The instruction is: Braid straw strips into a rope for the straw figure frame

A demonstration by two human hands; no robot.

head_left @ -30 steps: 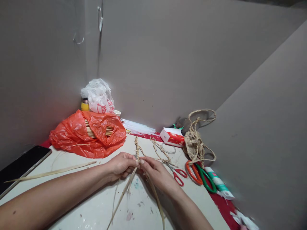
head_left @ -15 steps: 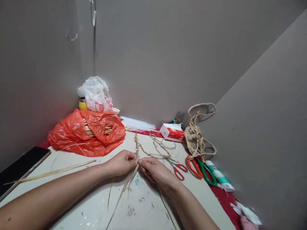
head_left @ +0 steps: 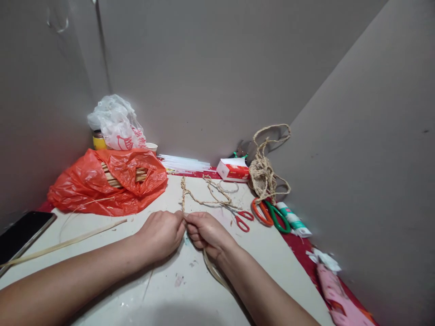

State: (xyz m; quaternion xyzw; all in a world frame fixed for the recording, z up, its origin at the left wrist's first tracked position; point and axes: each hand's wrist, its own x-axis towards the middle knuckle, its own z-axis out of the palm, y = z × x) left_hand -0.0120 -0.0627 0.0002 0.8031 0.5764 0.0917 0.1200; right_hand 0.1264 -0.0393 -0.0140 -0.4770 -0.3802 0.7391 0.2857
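Both my hands meet at the near end of a braided straw cord (head_left: 183, 195) above the white tabletop. My left hand (head_left: 163, 233) is closed, fingers pinching the cord's lower end. My right hand (head_left: 205, 231) pinches at the same spot from the right, its other fingers curled. A loose straw strand (head_left: 212, 269) runs from under the right hand toward me along the forearm. The cord's far part loops off to the right, beside red-handled scissors (head_left: 243, 220). Exactly how the strands cross between the fingertips is hidden.
An orange plastic bag (head_left: 81, 185) holding straw stands at the left, near a phone (head_left: 25, 231) and a flat straw strip (head_left: 68, 243). On the right are a coiled straw rope (head_left: 263, 176), orange and green handles (head_left: 278, 217), a red-white box (head_left: 234, 171) and a pink tool (head_left: 335, 290).
The view has shifted, so the table things sit further left and higher. My hands remain together at the cord; the strands that hung below the left hand are now mostly out of sight.
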